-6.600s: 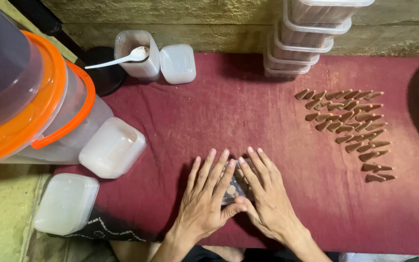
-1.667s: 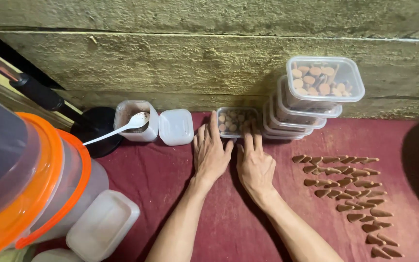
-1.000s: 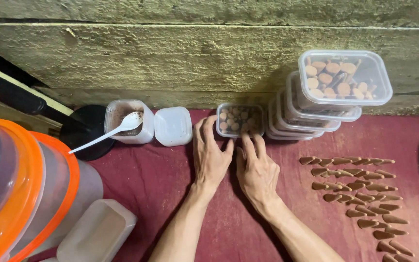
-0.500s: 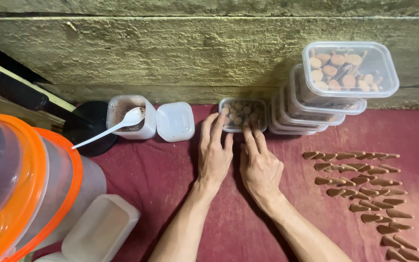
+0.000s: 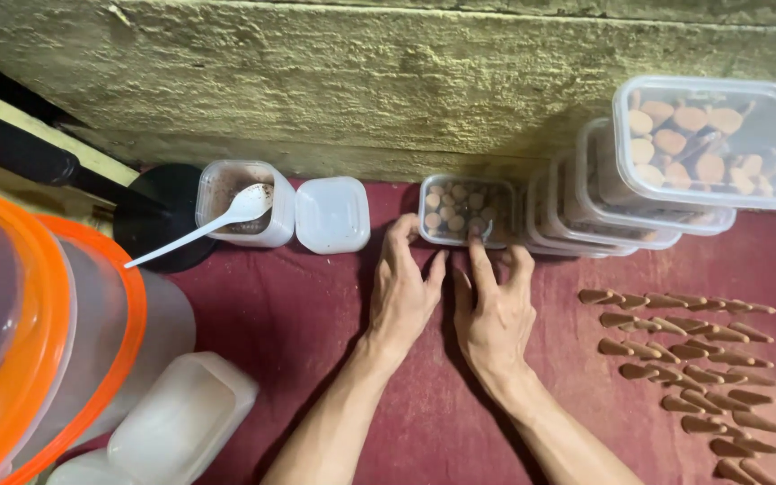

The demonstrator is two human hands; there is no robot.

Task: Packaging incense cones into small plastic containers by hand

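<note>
On a red cloth (image 5: pixel 334 359) against a rough wall, going left to right: orange-rimmed buckets (image 5: pixel 56 341), an open tub with a white spoon (image 5: pixel 192 235), then a small lidded box (image 5: pixel 466 209) of brown cones. The left hand (image 5: pixel 406 292) and right hand (image 5: pixel 496 310) rest flat, fingers loosely spread, fingertips touching its near edge, gripping nothing. A hard nudge could knock the leaning stack of boxes (image 5: pixel 639 193) just beside it.

Home workshop, floor level — brown cones (image 5: pixel 684 359) in rows on red cloth (image 5: pixel 316 314), stacked filled tubs (image 5: pixel 675 171), rough wall (image 5: pixel 361 81).
</note>
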